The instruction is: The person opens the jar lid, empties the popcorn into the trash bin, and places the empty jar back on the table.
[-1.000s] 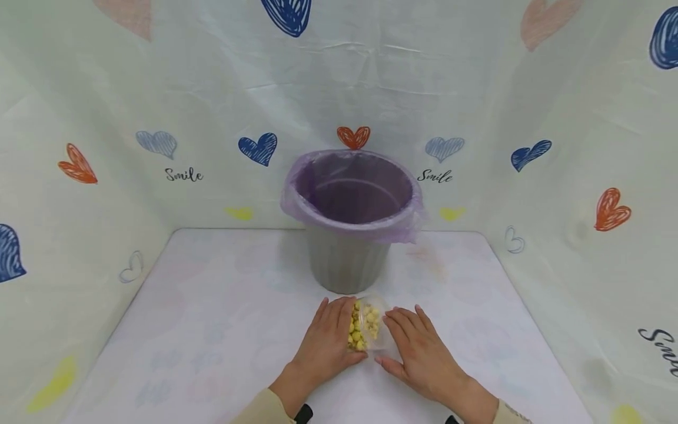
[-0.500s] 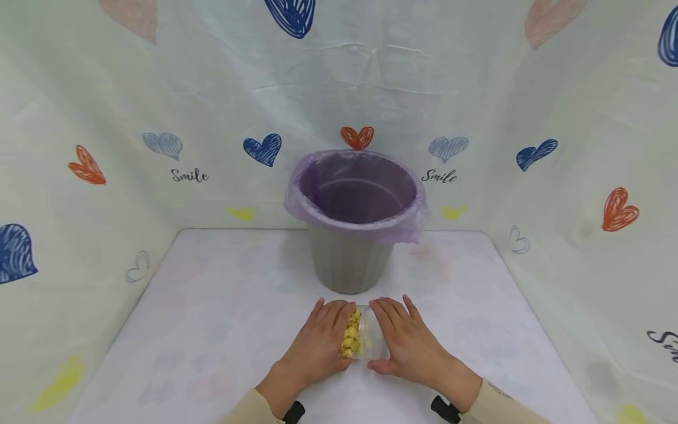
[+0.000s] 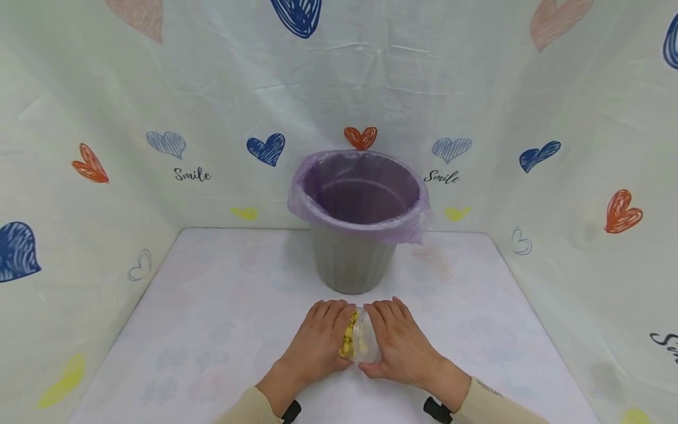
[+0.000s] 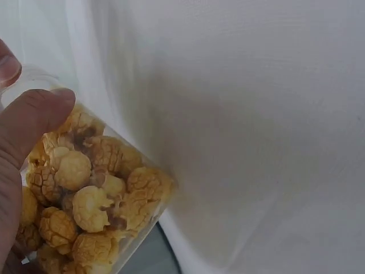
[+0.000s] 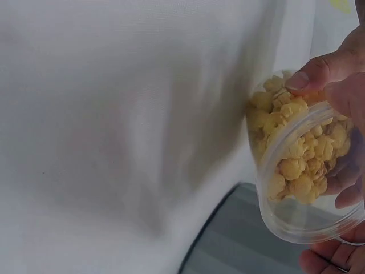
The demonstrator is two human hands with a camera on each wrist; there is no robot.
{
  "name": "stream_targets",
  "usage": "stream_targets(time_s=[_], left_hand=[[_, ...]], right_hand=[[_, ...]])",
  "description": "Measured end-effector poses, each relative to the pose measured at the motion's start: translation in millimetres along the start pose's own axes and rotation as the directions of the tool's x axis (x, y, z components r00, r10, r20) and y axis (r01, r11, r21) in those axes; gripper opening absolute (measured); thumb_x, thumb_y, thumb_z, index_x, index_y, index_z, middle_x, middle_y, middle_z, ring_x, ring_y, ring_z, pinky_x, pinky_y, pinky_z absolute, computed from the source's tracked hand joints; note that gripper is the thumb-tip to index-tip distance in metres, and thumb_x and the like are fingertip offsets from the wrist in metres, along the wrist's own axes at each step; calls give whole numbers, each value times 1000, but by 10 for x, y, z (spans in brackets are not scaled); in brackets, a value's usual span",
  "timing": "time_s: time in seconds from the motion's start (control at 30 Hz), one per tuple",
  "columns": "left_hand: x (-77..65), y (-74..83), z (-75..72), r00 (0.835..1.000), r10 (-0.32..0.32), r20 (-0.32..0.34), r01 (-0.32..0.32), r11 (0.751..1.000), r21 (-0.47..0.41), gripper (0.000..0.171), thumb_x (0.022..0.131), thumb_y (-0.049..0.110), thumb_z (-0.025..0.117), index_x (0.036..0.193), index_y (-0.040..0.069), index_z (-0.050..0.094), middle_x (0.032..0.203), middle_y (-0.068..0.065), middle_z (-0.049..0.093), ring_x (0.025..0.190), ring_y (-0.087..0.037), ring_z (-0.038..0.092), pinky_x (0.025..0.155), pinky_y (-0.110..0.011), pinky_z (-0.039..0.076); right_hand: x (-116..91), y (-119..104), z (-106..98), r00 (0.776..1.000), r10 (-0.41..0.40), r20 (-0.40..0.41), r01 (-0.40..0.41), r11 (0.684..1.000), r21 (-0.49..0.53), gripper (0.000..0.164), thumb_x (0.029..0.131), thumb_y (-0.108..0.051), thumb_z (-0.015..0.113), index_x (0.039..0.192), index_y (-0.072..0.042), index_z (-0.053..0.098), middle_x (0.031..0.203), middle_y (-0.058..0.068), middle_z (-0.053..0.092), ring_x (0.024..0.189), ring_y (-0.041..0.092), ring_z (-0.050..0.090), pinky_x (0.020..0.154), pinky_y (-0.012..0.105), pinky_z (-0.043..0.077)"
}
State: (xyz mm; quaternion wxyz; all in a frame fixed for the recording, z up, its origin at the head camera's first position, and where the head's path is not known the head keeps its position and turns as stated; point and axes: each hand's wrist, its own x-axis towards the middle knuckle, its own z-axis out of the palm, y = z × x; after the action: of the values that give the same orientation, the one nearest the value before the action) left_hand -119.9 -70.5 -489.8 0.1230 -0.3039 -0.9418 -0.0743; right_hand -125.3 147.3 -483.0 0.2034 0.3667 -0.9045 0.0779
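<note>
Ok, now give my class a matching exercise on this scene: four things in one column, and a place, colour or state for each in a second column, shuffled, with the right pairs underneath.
Things
1. Bin
2. Popcorn
3. Bin liner
4. Plastic container

Places, colours, states
A. Purple, folded over a rim
B. Gripped between the left hand and the right hand
C. Yellowish pieces, seen through clear walls
D. Grey, standing upright on the table

Right pairs
1-D, 2-C, 3-A, 4-B
</note>
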Motion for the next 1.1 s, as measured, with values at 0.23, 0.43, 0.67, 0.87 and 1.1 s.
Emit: stream_targets(time_s=[0.23,0.43,0.67,0.87,1.1], left_hand=[[25,-26,-23,1000,15,-3,-15,1000,21,99,62,55,85,139,14,39,131,-3,51,123,-23,49,110,-43,40],[48,-39,-64,999,44,4,-44,999,23,96,61,54,86,136,12,43,129,-4,54,121,-23,52,107,-42,43],[56,-66,-94,998,35,60,-33,999,-22,99,63,50,85,141,10,38,133,-6,51,126,-23,49,112,-46,39],[-42,-45,61,999,27,-44,-28,999,-22,111,60,52,87,147,9,32,140,-10,44,133,-27,42,113,-57,32],[-21,-52,80,994,81,-68,-75,994,82,104,61,52,86,142,8,40,132,-7,51,125,-25,49,112,-51,36]], right_hand=[[10,3,6,998,-55,-4,55,998,1,106,58,-61,79,136,2,44,123,15,52,114,29,53,107,55,40],[12,13,22,995,-100,-6,100,994,45,103,59,-55,83,135,3,44,125,15,50,116,27,50,102,43,47],[17,24,54,996,-86,-32,89,989,117,103,58,-53,84,136,3,45,125,15,49,113,23,50,94,37,52],[-30,-14,89,1000,27,12,-29,982,187,104,64,-55,82,140,2,41,130,15,49,118,25,51,94,38,53],[-65,-64,164,998,56,25,-60,984,169,105,63,-57,82,138,5,43,128,15,52,114,26,55,94,42,51]])
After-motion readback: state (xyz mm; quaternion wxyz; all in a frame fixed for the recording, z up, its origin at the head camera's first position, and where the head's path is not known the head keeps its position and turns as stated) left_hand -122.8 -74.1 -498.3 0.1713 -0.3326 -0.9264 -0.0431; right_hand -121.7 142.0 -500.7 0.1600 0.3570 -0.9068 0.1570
